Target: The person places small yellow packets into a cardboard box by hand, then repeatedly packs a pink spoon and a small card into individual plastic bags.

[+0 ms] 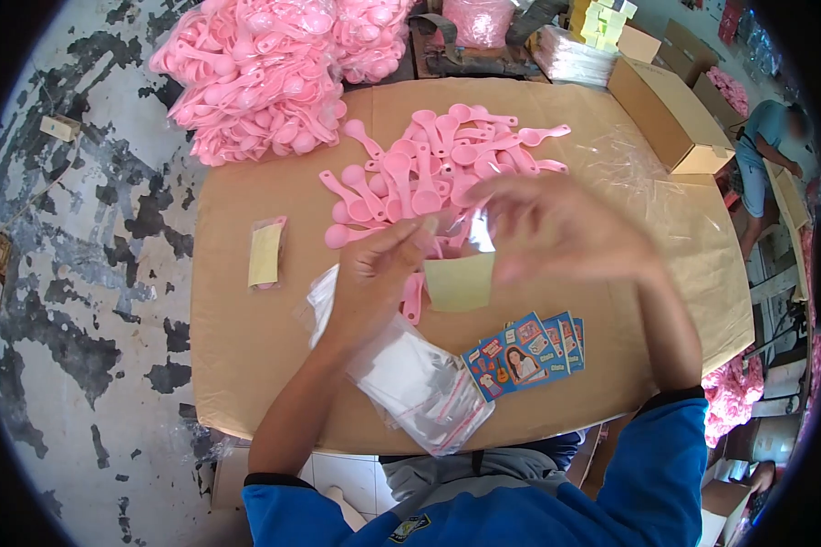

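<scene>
The person wears a bright blue long-sleeved top with dark, near-black cuffs, the left sleeve (287,501) pushed up toward the elbow, the right sleeve (661,465) likewise. A small yellow-and-dark emblem (410,527) sits on the chest.

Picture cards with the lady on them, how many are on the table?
4 picture cards show, fanned in one overlapping row on the cardboard table, just below the yellow paper held by both hands. More could be hidden underneath.

spoons (429,173) pink | card (461,281) pale yellow | sleeves (648,483) blue
</scene>
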Motion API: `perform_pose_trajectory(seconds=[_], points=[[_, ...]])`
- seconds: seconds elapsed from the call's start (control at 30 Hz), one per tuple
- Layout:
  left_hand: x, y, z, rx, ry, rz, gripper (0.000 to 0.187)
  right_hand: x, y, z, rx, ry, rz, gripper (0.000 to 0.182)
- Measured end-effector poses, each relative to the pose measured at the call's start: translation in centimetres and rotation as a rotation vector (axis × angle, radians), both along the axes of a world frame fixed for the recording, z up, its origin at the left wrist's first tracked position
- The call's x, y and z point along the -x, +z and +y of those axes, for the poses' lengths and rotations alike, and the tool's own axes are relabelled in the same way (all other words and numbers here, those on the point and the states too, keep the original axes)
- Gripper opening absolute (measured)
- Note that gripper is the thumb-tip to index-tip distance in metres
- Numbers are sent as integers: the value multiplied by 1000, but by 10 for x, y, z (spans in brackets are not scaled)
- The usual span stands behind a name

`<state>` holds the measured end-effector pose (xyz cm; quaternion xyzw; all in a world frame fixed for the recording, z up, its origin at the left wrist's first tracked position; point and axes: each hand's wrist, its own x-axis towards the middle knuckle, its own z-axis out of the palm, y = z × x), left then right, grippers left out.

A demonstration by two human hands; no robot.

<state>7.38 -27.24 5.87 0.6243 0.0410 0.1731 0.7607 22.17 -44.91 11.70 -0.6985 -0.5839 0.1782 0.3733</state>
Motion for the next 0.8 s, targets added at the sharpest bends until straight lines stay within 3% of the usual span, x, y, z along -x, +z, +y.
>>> perform_pose_trajectory(seconds=[0.07, 0.2, 0.27, 0.4, 0.5, 0.6, 0.8], points=[[-1, -15, 7, -226, 29, -110, 29, 29, -11, 24, -6, -29, 10, 36], [-1, -1, 3, 105, 14, -37, 32, 24, -29, 33, -162, -97, 342, 21], [-1, -7, 7, 74, -1, 11, 34, 26, -35, 33, -238, -112, 485, 17], [2, -2, 7, 99, -5, 35, 36, 27, -38, 35, -236, -99, 485, 18], [3, -10, 13, -18, 7, 19, 35, 23, -36, 33, -172, -68, 437, 18], [2, -2, 12, 134, 14, -5, 33, 17, -36, 33, -213, -82, 424, 21], [4, 11, 24, -38, -59, 34, 28, 16, -39, 32, -260, -143, 492, 22]])
